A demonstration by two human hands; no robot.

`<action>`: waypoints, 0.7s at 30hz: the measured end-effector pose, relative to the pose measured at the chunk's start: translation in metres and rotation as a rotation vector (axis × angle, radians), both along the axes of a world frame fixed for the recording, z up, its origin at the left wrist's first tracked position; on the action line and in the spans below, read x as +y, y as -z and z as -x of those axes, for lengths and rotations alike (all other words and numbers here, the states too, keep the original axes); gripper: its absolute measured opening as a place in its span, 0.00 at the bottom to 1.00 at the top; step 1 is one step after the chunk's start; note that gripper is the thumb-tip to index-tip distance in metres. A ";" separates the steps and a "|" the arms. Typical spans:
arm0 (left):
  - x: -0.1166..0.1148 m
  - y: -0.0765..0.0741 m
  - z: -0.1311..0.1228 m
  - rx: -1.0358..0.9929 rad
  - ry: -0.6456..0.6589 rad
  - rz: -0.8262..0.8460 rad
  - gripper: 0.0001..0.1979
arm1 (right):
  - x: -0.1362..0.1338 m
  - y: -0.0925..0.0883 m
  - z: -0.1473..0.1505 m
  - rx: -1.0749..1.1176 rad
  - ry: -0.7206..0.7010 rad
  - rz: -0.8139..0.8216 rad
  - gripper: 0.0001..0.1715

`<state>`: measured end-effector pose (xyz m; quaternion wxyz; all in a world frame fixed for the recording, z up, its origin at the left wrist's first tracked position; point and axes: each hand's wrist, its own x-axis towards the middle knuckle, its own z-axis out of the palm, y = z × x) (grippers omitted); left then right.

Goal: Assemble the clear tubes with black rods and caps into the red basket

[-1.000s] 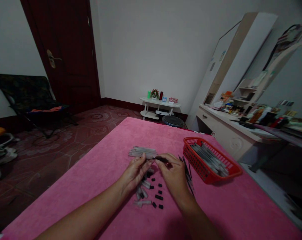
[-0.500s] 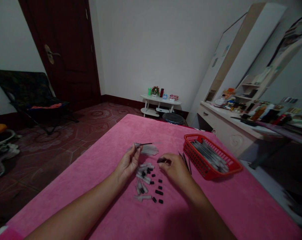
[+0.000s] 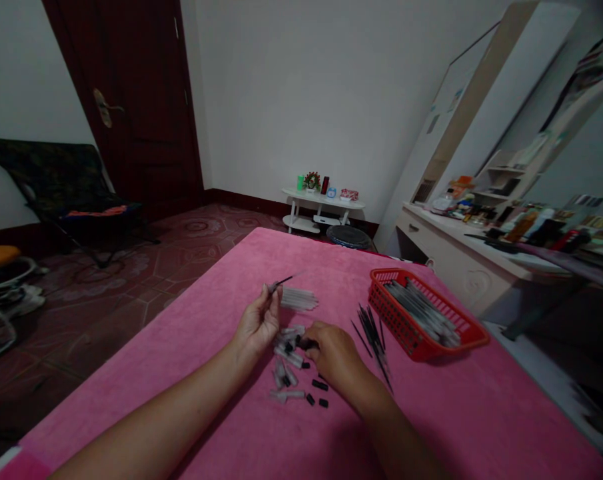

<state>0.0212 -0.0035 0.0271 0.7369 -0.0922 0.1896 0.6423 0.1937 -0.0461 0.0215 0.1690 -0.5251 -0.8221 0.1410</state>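
Observation:
My left hand (image 3: 258,317) pinches a thin black stick (image 3: 284,280), which points up and to the right, its far end blurred. Below it, my right hand (image 3: 334,353) is closed on a small dark piece (image 3: 308,344), partly covered by the fingers. That hand is at the right edge of a loose pile of short clear caps (image 3: 294,359). Small black plugs (image 3: 320,385) lie among the caps and nearer to me. A row of clear tubes (image 3: 300,299) lies just right of my left fingertips.
A red basket (image 3: 406,343) full of grey, pen-like sticks stands at the right. Thin black sticks (image 3: 374,333) lie beside it on the pink cloth (image 3: 206,400). Beyond the table are a dark round stool (image 3: 348,236) and a white dresser (image 3: 451,243).
My right hand has moved left and nearer to me, down to the cap pile, uncovering the loose black sticks. The stick in my left hand has tilted upward.

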 end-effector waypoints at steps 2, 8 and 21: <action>-0.001 -0.001 0.000 -0.010 0.005 -0.016 0.12 | 0.000 0.001 0.000 -0.010 0.002 -0.006 0.13; 0.000 -0.002 -0.002 -0.015 -0.041 0.007 0.11 | 0.001 0.004 0.000 -0.015 -0.007 -0.006 0.14; 0.000 0.014 -0.009 0.426 0.030 -0.245 0.08 | 0.006 -0.018 -0.002 0.581 0.148 -0.109 0.09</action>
